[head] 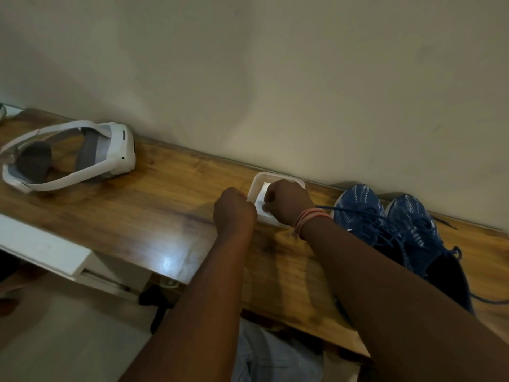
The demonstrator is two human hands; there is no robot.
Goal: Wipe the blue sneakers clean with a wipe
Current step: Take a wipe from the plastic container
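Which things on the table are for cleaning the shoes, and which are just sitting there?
For the job:
- blue sneakers, beside the wall
- white tub, steadied by the left hand
- wipe, pinched by the right hand

Just lying about:
- white headset, far left on the wooden table

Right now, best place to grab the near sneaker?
Judging by its pose, grip the near sneaker across its laced midfoot from above. It stands upright, toe toward the wall, touching the other sneaker on one side, and the right hand, reaching into the white tub, is on the other.
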